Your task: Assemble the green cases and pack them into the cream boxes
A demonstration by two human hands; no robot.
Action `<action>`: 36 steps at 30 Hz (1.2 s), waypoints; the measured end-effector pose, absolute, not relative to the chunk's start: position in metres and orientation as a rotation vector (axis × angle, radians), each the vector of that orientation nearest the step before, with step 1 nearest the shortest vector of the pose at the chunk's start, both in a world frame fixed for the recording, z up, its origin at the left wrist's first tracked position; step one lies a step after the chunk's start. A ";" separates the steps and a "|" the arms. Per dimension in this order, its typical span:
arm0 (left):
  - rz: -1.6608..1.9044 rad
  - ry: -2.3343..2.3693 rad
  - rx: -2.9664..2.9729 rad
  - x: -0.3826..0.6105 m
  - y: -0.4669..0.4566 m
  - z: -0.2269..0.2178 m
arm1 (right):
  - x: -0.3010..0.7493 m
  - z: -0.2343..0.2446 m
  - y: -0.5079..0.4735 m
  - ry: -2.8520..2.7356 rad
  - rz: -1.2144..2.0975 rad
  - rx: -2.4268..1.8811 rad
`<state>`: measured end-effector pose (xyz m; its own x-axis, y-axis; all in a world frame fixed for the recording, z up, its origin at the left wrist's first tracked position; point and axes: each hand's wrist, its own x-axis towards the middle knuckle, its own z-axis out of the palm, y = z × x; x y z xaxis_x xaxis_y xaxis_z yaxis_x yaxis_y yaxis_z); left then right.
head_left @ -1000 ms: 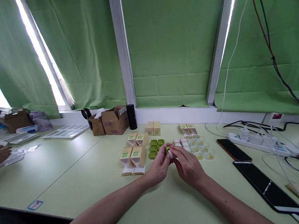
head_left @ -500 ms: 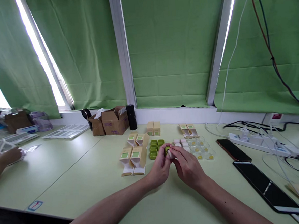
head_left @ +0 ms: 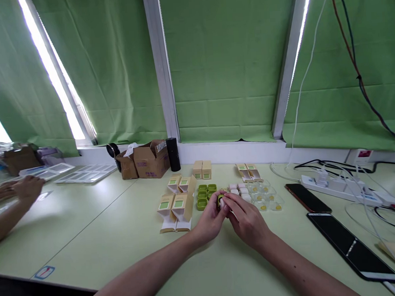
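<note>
My left hand [head_left: 208, 219] has its fingers closed around a small green container [head_left: 220, 200], held just above the table. From the right, my right hand [head_left: 249, 217] pinches at a small white piece [head_left: 222, 203] at the container's opening; the fingers hide most of both. Behind my left hand stand several like green containers [head_left: 202, 204] in rows. Several small white blocks [head_left: 244, 191] sit behind my right hand. Beside them on the right lie clear plastic shells [head_left: 269, 197] with yellow spots inside.
Opened beige cartons [head_left: 179, 202] stand left of the containers, with more cartons [head_left: 202, 170] behind. Farther back are a brown cardboard box [head_left: 151, 162] and a black cylinder [head_left: 173, 155]. Phones [head_left: 352, 245] and a power strip [head_left: 340, 188] lie right. Another person's hand [head_left: 28, 187] is far left.
The green container has turned slightly between my fingers, and the white piece sits differently at its opening. At far left the other person's hands have moved, and a clear tray now lies farther back.
</note>
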<state>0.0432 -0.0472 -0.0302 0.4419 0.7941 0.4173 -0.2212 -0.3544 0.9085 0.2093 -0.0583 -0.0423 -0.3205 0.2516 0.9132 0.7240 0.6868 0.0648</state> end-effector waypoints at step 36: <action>1.188 0.539 1.616 0.044 -0.041 -0.035 | 0.207 -0.041 -0.056 -1.911 -0.601 -0.795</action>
<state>0.0436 -0.0412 -0.0352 0.4146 0.7998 0.4341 -0.2005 -0.3850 0.9009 0.2073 -0.0558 -0.0409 -0.3405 0.2747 0.8993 0.7400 0.6682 0.0761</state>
